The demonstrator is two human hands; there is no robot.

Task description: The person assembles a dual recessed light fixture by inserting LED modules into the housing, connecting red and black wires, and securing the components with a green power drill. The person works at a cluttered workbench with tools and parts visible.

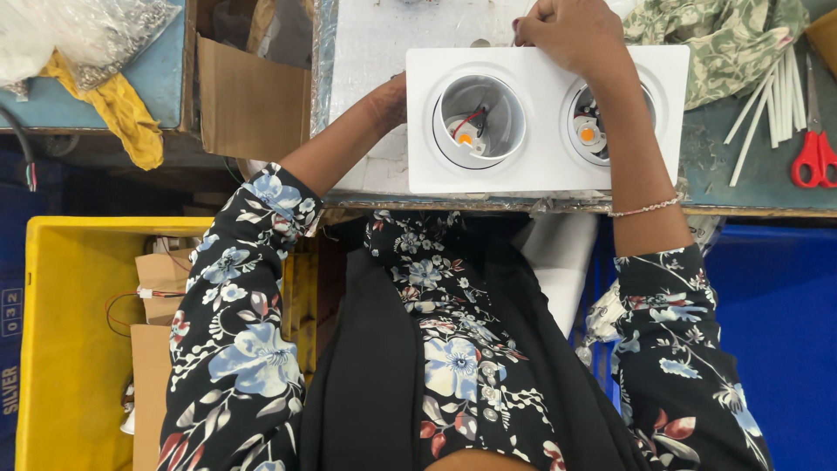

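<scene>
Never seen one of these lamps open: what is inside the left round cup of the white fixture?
Inside the left cup of the white fixture sits a small orange emitter with red and black wires. Where the wires lead is hidden.

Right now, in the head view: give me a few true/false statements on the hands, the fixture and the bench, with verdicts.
1. The white twin-light fixture has two round openings. True.
2. The right hand rests at the fixture's far edge. True.
3. The left hand lies flat on top of the fixture. False: it goes behind the fixture's left edge, mostly hidden.
4. The red-handled scissors lie left of the fixture. False: they lie to its right, beside the white sticks.
5. The yellow crate sits on the bench. False: it sits below the bench, at the person's left.
</scene>
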